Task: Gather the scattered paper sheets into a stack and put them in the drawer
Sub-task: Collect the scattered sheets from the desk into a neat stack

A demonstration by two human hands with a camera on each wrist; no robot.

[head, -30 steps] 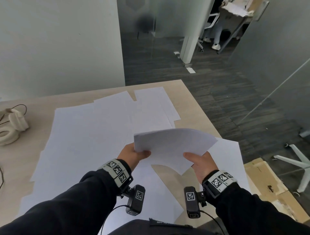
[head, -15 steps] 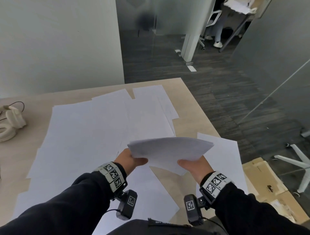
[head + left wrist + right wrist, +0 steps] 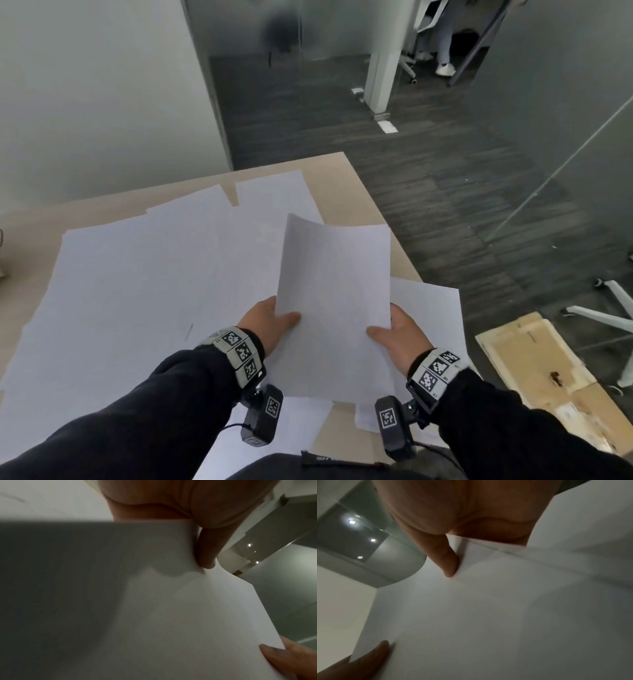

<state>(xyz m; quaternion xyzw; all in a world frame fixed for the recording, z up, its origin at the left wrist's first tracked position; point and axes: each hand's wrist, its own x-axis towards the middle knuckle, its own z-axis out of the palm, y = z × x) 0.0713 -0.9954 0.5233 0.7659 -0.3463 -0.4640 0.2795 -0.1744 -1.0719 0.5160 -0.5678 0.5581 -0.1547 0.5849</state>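
A small stack of white paper sheets [image 3: 334, 308] stands tilted up in front of me above the desk. My left hand [image 3: 274, 323] grips its left edge, thumb on top. My right hand [image 3: 394, 334] grips its right edge the same way. The left wrist view shows the held sheets [image 3: 171, 615] with my left thumb [image 3: 207, 547] pressed on them. In the right wrist view my right thumb [image 3: 447, 561] lies on the held sheets [image 3: 488, 615]. Several loose sheets [image 3: 144, 281] cover the wooden desk [image 3: 359, 192]. One sheet [image 3: 428, 315] lies by the right edge. No drawer is in view.
Flattened cardboard [image 3: 537, 370] lies on the dark floor to the right of the desk. A white chair base [image 3: 613, 308] stands beyond it. A grey wall [image 3: 102, 96] rises behind the desk, and a glass partition [image 3: 565, 164] runs at the right.
The held sheets have swung from lying wide and nearly flat to standing tall and tilted up between both hands. Both hands have kept their grip on the edges.
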